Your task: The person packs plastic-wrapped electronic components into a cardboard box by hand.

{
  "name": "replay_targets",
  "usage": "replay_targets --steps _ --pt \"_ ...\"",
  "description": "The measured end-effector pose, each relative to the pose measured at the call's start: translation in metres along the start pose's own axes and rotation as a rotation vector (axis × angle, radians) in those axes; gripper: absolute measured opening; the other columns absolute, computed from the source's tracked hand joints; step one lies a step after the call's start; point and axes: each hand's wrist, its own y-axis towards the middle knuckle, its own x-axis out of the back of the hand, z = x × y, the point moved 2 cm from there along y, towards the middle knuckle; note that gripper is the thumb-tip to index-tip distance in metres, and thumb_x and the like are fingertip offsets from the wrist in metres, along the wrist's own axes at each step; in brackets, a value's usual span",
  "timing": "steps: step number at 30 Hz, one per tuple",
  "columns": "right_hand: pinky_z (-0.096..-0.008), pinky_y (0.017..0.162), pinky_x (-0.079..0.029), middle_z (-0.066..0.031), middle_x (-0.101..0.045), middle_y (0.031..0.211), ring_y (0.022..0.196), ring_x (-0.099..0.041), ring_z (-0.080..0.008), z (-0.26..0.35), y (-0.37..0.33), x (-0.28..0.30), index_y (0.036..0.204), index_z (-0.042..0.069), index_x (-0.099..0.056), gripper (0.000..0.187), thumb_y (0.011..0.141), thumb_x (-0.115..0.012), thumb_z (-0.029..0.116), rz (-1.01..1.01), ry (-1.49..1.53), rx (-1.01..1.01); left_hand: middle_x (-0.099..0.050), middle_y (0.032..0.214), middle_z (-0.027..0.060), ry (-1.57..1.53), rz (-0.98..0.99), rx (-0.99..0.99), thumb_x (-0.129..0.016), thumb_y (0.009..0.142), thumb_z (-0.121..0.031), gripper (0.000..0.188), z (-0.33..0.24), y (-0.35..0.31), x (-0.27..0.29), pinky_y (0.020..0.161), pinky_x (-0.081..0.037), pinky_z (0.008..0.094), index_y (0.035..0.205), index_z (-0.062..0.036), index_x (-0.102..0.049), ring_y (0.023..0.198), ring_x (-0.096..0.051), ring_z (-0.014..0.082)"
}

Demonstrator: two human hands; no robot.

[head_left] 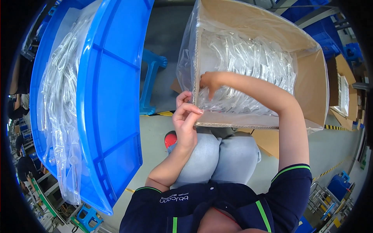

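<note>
A large open cardboard box [268, 17], lined with clear plastic, stands in front of me. Rows of bagged white cables [254, 62] fill its bottom. My left hand [185, 121] is closed on the box's near left corner, its thumb and fingers pinching the edge. Inside the box, my right hand [211, 82] reaches to the left wall above the bags. Its thumb points down, apart from the other fingers, and no held thing shows in it. The fingertips by the wall are partly hidden.
At the left a big blue plastic bin [112, 97] holds a heap of bagged white cables [64, 85]. A blue stool [149, 85] stands between bin and box. Another cardboard box [351, 89] is at the far right. Yellow-black tape [342, 127] marks the floor.
</note>
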Motion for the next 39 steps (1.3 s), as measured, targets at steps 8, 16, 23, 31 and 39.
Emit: replay_targets --steps 8,16,23,31,39 --pt "-0.058 0.096 -0.019 -0.0143 -0.047 0.11 0.109 -0.042 -0.033 0.005 -0.032 -0.032 0.106 0.008 -0.054 0.064 0.076 -0.041 0.063 -0.463 -0.164 -0.389 -0.039 0.115 0.0081 -0.007 -0.01 0.012 -0.055 0.067 0.004 0.012 0.001 -0.002 0.007 0.093 -0.026 0.0308 0.064 -0.0074 -0.057 0.11 -0.038 0.0195" --pt "-0.0549 0.097 -0.019 -0.013 -0.048 0.095 0.099 -0.045 -0.0292 -0.027 -0.044 -0.024 0.091 0.007 -0.056 0.06 0.075 -0.043 0.064 -0.486 -0.151 -0.121 -0.039 0.116 0.0072 -0.026 -0.016 0.028 -0.055 0.067 0.005 0.013 -0.001 -0.001 0.002 0.093 -0.026 0.0313 0.064 -0.0076 -0.057 0.11 -0.038 0.0195" --pt "-0.0518 0.097 -0.026 -0.0153 -0.057 0.097 0.102 -0.051 -0.0302 -0.043 -0.054 0.036 0.1 0.007 -0.055 0.053 0.077 -0.048 0.054 -0.555 0.329 -0.362 -0.039 0.116 0.0076 -0.024 -0.011 0.016 -0.056 0.067 0.005 0.013 -0.001 0.001 0.005 0.093 -0.026 0.031 0.065 -0.0082 -0.057 0.11 -0.037 0.0194" --pt "-0.0418 0.078 -0.044 -0.0157 -0.056 0.099 0.096 -0.051 -0.0349 -0.076 -0.011 0.056 0.094 0.004 -0.05 0.032 0.072 -0.063 0.023 -1.383 0.223 -0.574 -0.039 0.116 0.0075 -0.021 -0.002 -0.013 -0.057 0.067 0.004 0.013 0.004 0.0 0.002 0.093 -0.025 0.0304 0.064 -0.0087 -0.057 0.109 -0.037 0.0189" --pt "-0.0353 0.067 -0.05 -0.0066 -0.054 0.093 0.097 -0.053 -0.021 -0.099 -0.021 0.047 0.099 0.007 -0.05 0.026 0.073 -0.049 0.011 -0.92 -0.663 -0.697 -0.039 0.115 0.0071 -0.048 0.007 0.047 -0.056 0.067 0.005 0.014 -0.001 -0.001 0.003 0.094 -0.024 0.0307 0.064 -0.0086 -0.057 0.109 -0.037 0.0185"
